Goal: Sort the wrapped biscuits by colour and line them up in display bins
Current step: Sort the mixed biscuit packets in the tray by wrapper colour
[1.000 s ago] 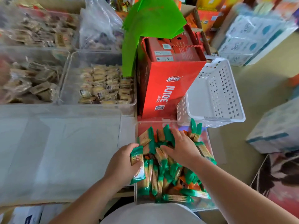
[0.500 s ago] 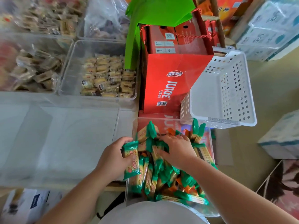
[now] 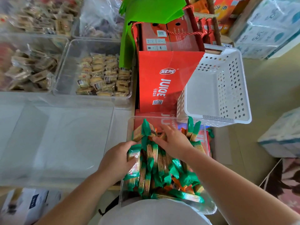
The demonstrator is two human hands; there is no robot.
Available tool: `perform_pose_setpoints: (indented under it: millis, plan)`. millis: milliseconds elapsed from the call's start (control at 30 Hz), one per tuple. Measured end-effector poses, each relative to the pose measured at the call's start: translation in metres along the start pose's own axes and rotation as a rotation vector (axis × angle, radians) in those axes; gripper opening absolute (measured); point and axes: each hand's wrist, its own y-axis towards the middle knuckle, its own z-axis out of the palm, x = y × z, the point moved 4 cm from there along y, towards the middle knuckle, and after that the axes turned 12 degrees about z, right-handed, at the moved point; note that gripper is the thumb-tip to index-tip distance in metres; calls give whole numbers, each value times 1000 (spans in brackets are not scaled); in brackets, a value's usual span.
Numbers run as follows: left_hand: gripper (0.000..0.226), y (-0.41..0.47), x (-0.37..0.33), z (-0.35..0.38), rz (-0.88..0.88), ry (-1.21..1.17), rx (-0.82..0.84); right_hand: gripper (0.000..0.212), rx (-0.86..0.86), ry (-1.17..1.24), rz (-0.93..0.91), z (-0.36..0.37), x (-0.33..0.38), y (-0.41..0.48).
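Observation:
A clear plastic bin in front of me holds a heap of green-wrapped biscuits, with several orange-wrapped biscuits showing among them. My left hand grips a small bunch of green-wrapped biscuits at the bin's left side. My right hand reaches into the far part of the heap, fingers down among the packets; what they touch is hidden. A large empty clear bin lies to the left.
A red juice carton stands right behind the bin, with a white perforated basket tilted beside it. Clear bins of brown wrapped snacks sit at the back left. Boxes stand on the floor to the right.
My left hand has stayed at the bin's left side with its green packets. My right hand has moved a little farther back in the heap. The camera has tilted slightly.

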Motion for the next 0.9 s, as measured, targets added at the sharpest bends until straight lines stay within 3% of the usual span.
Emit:
perform_pose_setpoints:
  millis: [200,500,733,900]
  plan:
    - [58,-7,4,4,-15,-13,17,89,170,35,-8,23,24,24]
    - [54,-26,14,5,-127,-214,-63,102,278,-239,-136,41,34,31]
    - [48,-29,14,-10,-157,-259,-200,80,236,-334,-92,45,29,38]
    - [45,-23,10,-14,-148,-273,-235,79,352,-251,-129,42,22,31]
